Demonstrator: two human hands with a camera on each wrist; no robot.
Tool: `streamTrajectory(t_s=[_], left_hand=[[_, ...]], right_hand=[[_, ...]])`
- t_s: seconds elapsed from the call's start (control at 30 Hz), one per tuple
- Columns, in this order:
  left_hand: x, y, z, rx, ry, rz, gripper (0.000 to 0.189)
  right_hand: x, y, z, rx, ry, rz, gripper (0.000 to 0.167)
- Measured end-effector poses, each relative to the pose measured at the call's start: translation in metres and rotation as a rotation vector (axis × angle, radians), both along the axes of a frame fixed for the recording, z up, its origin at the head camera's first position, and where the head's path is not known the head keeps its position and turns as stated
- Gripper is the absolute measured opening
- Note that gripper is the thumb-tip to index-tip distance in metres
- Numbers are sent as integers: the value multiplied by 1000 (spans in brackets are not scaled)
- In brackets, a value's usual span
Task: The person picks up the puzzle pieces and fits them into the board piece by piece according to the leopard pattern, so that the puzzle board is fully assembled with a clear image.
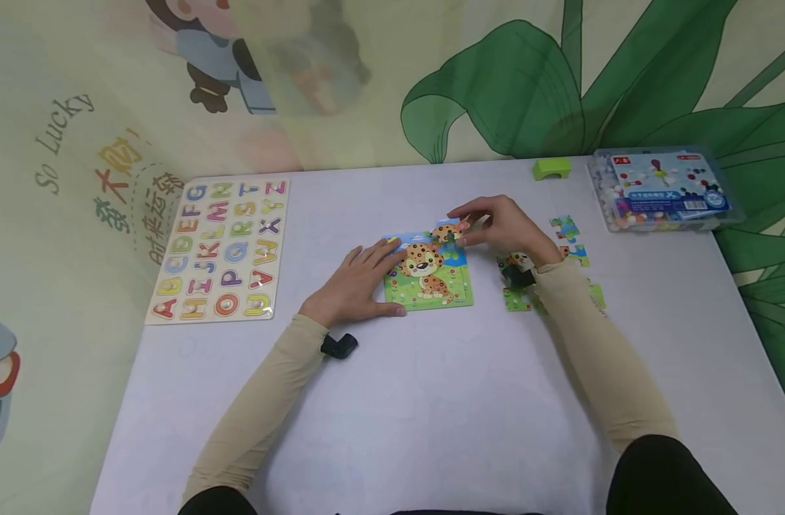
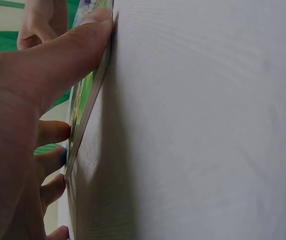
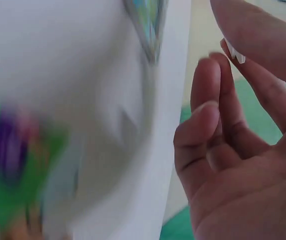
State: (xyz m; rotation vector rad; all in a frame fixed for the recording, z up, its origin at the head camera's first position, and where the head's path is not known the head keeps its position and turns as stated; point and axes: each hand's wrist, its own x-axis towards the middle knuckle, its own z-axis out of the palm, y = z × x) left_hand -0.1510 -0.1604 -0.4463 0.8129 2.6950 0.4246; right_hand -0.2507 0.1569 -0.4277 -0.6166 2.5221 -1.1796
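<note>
- The leopard puzzle (image 1: 427,275) sits near the middle of the white worktop (image 1: 431,400), and most of its picture is already together: the leopard's face, its spotted body and the green grass along the lower part read as one joined image.
- The left hand (image 1: 360,282) lies flat at the puzzle's left edge, fingers (image 2: 53,132) straight and spread; the left wrist view shows the thumb along one edge of the board and the fingertips butted against its side, steadying it rather than gripping it.
- The right hand (image 1: 505,225) hovers over the upper right corner of the puzzle, where a spotted puzzle piece (image 1: 449,232) sits at its fingertips. The fingers look drawn together around it, but whether they pinch it or merely press it cannot be told for certain from the head view.
- The right wrist view is blurred; it shows curled fingers (image 3: 205,120) and nothing clear between them.
- As a judgement, the top right area is the part in hand now, and that piece does not yet look fully seated.
- What is left: the loose pieces (image 1: 569,236) lie to the right of the puzzle, some partly hidden by the right forearm, so several gaps must remain.
- Apart from the work, an alphabet board (image 1: 221,247) lies well to the left, a clear box of pegs (image 1: 663,189) at the far right corner, and a small green block (image 1: 551,168) near the far edge.
</note>
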Motion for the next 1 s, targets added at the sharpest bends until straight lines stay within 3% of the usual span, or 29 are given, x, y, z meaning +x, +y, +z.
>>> streamTrajectory(t_s=[0.33,0.6,0.8,1.0], left_hand=[[-2,2,1,-3,-3,-13,109],[-1,6,2,-46,26,0,107],[-1,9,1,-32,20,20,106],[0,8,-1,-33,25,26,104]], right_hand=[[2,-34,-13,36,12,84,45],[1,-39,-12,71,22,108,46],[1,-39,-15,61,7,81,45],[3,-43,-14,51,1,110,45]])
